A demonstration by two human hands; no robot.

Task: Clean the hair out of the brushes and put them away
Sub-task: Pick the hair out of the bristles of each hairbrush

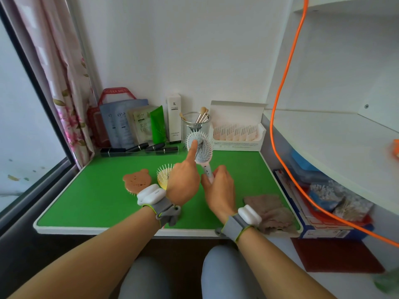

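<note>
Standing above the green table [97,197], the oval hairbrush [199,146] points head-up, handle down, gripped by the right hand [218,186]. The left hand [183,182] extends its index finger into the bristles, other fingers curled, holding nothing.

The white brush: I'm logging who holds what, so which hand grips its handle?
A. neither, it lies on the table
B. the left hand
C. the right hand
C: the right hand is wrapped round the handle of the white brush, held up off the table, while the left hand points a finger into its bristles.
</note>
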